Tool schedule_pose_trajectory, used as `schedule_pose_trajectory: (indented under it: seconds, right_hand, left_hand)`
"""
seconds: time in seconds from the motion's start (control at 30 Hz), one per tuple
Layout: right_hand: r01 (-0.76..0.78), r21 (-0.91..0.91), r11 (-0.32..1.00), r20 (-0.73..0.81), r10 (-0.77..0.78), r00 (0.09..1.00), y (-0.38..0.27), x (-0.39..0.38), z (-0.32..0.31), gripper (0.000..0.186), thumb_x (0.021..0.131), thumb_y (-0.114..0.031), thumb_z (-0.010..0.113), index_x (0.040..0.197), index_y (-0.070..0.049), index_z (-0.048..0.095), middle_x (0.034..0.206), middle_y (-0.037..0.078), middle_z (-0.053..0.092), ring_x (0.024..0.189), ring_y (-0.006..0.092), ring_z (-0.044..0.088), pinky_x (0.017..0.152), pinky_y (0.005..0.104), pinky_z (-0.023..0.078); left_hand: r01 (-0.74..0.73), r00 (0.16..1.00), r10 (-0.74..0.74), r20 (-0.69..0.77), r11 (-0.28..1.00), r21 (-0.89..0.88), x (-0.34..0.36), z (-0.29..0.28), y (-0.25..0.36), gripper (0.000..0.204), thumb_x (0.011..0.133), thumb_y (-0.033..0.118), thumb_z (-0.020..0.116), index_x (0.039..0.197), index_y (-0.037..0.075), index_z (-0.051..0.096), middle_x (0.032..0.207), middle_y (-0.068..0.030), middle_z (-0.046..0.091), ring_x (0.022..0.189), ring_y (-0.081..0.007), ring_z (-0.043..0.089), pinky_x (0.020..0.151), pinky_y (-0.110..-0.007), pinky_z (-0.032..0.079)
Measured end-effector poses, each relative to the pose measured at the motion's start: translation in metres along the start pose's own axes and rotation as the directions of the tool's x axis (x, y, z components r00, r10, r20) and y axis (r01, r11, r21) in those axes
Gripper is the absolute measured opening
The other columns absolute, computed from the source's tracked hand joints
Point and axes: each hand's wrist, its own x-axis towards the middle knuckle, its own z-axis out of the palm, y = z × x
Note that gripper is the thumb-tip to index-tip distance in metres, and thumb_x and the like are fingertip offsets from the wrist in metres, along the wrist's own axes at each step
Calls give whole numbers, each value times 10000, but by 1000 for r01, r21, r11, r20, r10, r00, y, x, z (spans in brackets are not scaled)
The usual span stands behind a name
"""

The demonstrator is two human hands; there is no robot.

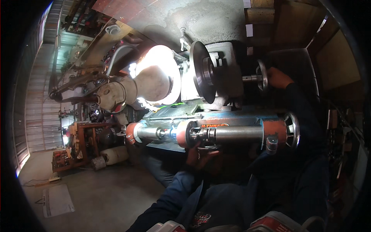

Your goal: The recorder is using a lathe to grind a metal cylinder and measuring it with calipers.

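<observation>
My right hand (279, 78) reaches out to the far right, its fingers closed on the rim of a metal handwheel (262, 75) at the end of a short shaft. Lower and nearer, my left hand (201, 158) is curled against a small metal handwheel (209, 147) under the machine's front bar; shadow hides part of its fingers. A brake disc (201, 72) stands upright on the lathe's spindle, left of the right hand. Across the front runs a thick steel bar (238, 134) with an orange collar (185, 134) around its middle.
A very bright work lamp (156, 75) glares beside the disc. At the bar's right end sits a larger handwheel (292, 130). An orange rack (83, 145) and a gas cylinder (116, 155) stand to the left. A white sheet (58, 200) lies on the floor.
</observation>
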Motion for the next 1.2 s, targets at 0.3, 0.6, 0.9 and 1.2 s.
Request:
schedule_pose_trajectory:
  seconds: [0.3,0.6,0.9,1.2]
  right_hand:
    - [53,13,998,-80,-52,995,8,2,7,264,899,-214,565,1006,-14,702,1040,237,659,1003,400,630,885,429,482]
    - [346,106,932,-443,-267,856,-29,-12,-32,224,889,-184,642,1012,-6,698,976,200,697,918,314,674,828,367,504]
    - [115,512,851,-1,-134,991,-12,-37,-53,273,819,-194,755,1003,1,704,912,125,713,883,189,676,816,310,512]
    - [-112,130,985,477,37,878,-31,-42,-30,309,972,-287,525,983,-50,723,839,88,708,638,161,619,593,322,501]
  left_hand:
    - [-317,849,504,159,244,917,17,-28,-36,511,886,121,616,1322,-13,386,1250,-170,539,1128,-278,579,939,-388,506]
    - [-510,382,924,1,210,834,21,17,-70,794,854,116,671,1455,11,163,1302,-208,468,1148,-272,524,1032,-393,406]
    - [-167,968,11,252,777,607,4,-28,50,543,855,108,708,1346,28,491,1273,-104,564,1213,-250,514,1061,-418,394]
    - [-262,937,-19,348,618,741,16,3,48,561,816,129,762,1314,31,521,1237,-96,589,1185,-243,532,1038,-402,414]
